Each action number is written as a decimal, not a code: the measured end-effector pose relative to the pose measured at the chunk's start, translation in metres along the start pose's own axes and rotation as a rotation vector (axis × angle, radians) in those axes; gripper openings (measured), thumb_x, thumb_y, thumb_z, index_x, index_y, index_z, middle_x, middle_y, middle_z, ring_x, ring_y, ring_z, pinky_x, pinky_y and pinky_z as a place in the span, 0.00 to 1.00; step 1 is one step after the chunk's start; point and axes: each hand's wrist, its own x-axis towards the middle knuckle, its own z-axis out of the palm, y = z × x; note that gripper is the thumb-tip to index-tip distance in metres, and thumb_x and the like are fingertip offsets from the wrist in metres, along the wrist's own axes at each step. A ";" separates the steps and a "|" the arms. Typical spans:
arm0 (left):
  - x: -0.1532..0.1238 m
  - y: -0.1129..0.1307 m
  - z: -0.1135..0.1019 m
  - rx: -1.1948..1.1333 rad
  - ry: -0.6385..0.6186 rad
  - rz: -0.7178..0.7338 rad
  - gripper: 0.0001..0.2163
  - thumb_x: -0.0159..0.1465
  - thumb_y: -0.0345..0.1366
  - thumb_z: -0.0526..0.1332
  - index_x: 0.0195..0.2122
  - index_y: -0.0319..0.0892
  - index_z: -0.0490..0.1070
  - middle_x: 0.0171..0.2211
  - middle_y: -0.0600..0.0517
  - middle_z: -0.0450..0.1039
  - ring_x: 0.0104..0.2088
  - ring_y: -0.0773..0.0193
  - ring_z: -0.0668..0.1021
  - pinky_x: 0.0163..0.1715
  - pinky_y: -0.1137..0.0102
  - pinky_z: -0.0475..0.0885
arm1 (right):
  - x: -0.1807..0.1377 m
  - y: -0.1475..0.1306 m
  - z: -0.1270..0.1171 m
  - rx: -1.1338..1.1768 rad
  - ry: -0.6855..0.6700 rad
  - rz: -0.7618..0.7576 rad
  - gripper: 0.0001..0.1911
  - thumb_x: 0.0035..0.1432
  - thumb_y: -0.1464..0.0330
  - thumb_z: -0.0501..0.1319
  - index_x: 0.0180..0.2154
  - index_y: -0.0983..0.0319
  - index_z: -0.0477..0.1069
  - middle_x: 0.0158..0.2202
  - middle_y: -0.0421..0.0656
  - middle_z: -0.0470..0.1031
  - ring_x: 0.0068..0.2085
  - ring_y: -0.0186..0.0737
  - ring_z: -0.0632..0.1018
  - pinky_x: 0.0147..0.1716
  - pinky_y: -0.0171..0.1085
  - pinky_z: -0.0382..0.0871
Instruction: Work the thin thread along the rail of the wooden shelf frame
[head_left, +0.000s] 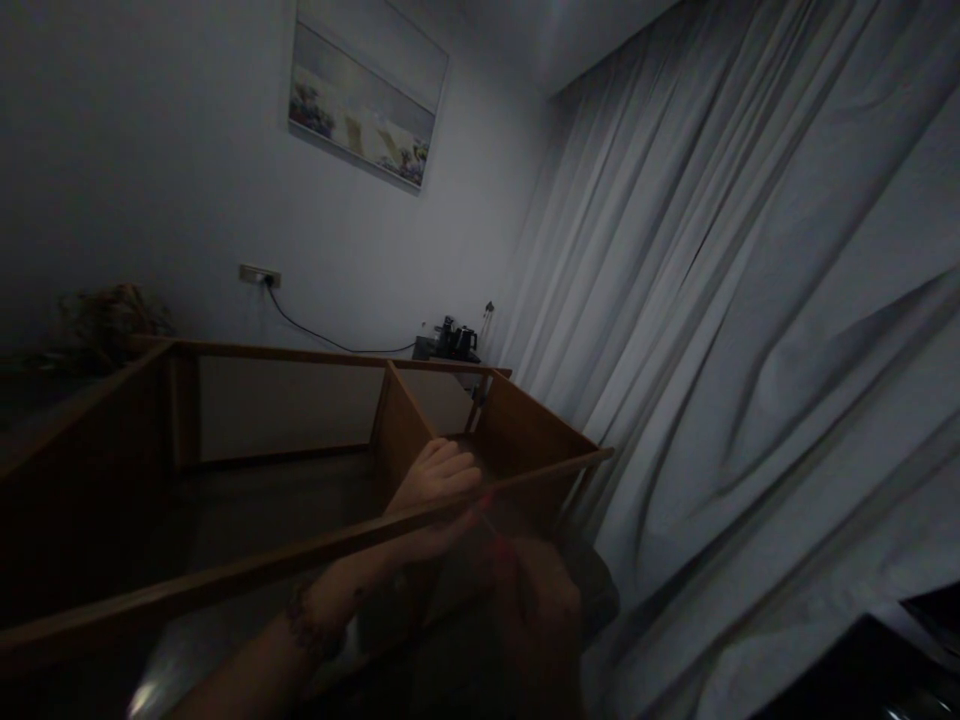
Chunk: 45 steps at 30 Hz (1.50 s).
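A wooden frame unit stands before me, with a long front rail (270, 567) and an upright divider panel (409, 410). My left hand (442, 475) reaches under this rail and is closed around it near the divider, its fingers curled on the far side. Below the rail's right part, my right hand (536, 600) is closed on a thin tool with a red handle (504, 548), which looks like a screwdriver. Its shaft slants up toward a small red spot at the rail, close to my left hand. Dim light and blur hide the tool's tip.
Long grey curtains (720, 350) hang close on the right. Behind the frame, a black kettle (464, 342) stands on a small stand, with a cord (322, 335) running to a wall socket (259, 275). Dried flowers (116, 315) sit at the left. A picture (367, 95) hangs above.
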 end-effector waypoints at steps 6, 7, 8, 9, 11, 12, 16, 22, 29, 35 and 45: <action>0.000 0.001 0.000 -0.049 0.029 -0.024 0.09 0.61 0.35 0.52 0.24 0.44 0.58 0.24 0.53 0.63 0.30 0.60 0.65 0.35 0.63 0.61 | 0.005 0.011 -0.003 -0.078 0.083 -0.211 0.10 0.64 0.69 0.52 0.35 0.60 0.72 0.24 0.40 0.74 0.27 0.36 0.71 0.34 0.37 0.62; 0.000 0.002 0.000 -0.051 0.030 -0.027 0.09 0.61 0.35 0.52 0.23 0.44 0.58 0.24 0.53 0.63 0.30 0.60 0.65 0.35 0.63 0.61 | 0.005 0.012 -0.002 -0.048 0.078 -0.207 0.10 0.64 0.69 0.52 0.36 0.60 0.72 0.24 0.40 0.74 0.27 0.36 0.72 0.34 0.37 0.62; 0.000 0.002 -0.001 -0.052 0.027 -0.029 0.09 0.61 0.36 0.52 0.23 0.44 0.58 0.24 0.53 0.62 0.30 0.60 0.65 0.35 0.63 0.61 | 0.004 0.013 -0.001 -0.002 0.063 -0.164 0.11 0.64 0.68 0.52 0.35 0.60 0.73 0.24 0.40 0.74 0.28 0.36 0.72 0.34 0.37 0.62; 0.000 0.002 -0.001 -0.054 0.022 -0.030 0.09 0.61 0.36 0.52 0.23 0.44 0.57 0.24 0.53 0.62 0.30 0.60 0.64 0.35 0.63 0.60 | 0.002 0.013 0.001 0.069 0.038 -0.075 0.12 0.64 0.66 0.52 0.34 0.60 0.73 0.24 0.40 0.74 0.28 0.36 0.72 0.33 0.37 0.62; 0.000 0.002 -0.002 -0.054 0.013 -0.035 0.10 0.61 0.36 0.52 0.23 0.44 0.57 0.24 0.53 0.62 0.29 0.60 0.64 0.34 0.63 0.60 | -0.002 0.009 0.007 0.303 -0.055 0.219 0.18 0.64 0.60 0.50 0.29 0.60 0.72 0.24 0.41 0.73 0.27 0.36 0.72 0.30 0.36 0.62; 0.000 0.002 -0.002 -0.054 0.010 -0.037 0.10 0.61 0.37 0.52 0.22 0.44 0.57 0.24 0.53 0.62 0.29 0.60 0.64 0.34 0.63 0.60 | -0.005 0.007 0.011 0.465 -0.116 0.400 0.22 0.64 0.56 0.48 0.26 0.61 0.70 0.21 0.40 0.71 0.24 0.35 0.71 0.26 0.34 0.61; 0.000 0.002 -0.001 -0.061 0.009 -0.041 0.10 0.62 0.36 0.51 0.23 0.44 0.57 0.24 0.53 0.62 0.29 0.61 0.65 0.35 0.62 0.60 | -0.012 -0.003 0.023 1.106 -0.291 0.854 0.29 0.58 0.46 0.48 0.16 0.59 0.55 0.11 0.31 0.51 0.14 0.28 0.53 0.15 0.31 0.47; 0.001 0.003 -0.004 -0.053 -0.024 -0.040 0.10 0.62 0.36 0.51 0.23 0.44 0.57 0.24 0.52 0.62 0.30 0.60 0.65 0.34 0.62 0.60 | -0.006 -0.015 0.014 0.835 -0.130 0.795 0.23 0.57 0.51 0.53 0.20 0.59 0.58 0.15 0.32 0.55 0.17 0.29 0.56 0.17 0.32 0.49; 0.001 0.002 -0.004 -0.051 -0.015 -0.028 0.10 0.62 0.37 0.50 0.23 0.44 0.58 0.24 0.52 0.62 0.29 0.60 0.64 0.33 0.62 0.60 | 0.000 -0.011 0.002 -0.203 0.128 0.059 0.09 0.60 0.68 0.57 0.27 0.59 0.68 0.21 0.37 0.70 0.26 0.36 0.70 0.38 0.42 0.54; 0.001 0.001 -0.004 -0.041 -0.033 -0.022 0.10 0.62 0.38 0.50 0.23 0.44 0.57 0.24 0.52 0.61 0.29 0.59 0.64 0.33 0.61 0.60 | -0.002 0.000 0.004 -0.135 0.110 -0.024 0.11 0.61 0.69 0.56 0.44 0.57 0.72 0.22 0.37 0.73 0.28 0.38 0.71 0.39 0.43 0.54; 0.001 0.004 -0.006 -0.037 -0.033 -0.049 0.11 0.63 0.37 0.50 0.22 0.44 0.57 0.23 0.52 0.61 0.29 0.60 0.64 0.33 0.62 0.60 | -0.004 -0.017 0.015 0.820 -0.026 0.596 0.20 0.65 0.57 0.48 0.30 0.59 0.71 0.23 0.37 0.68 0.26 0.34 0.70 0.25 0.32 0.61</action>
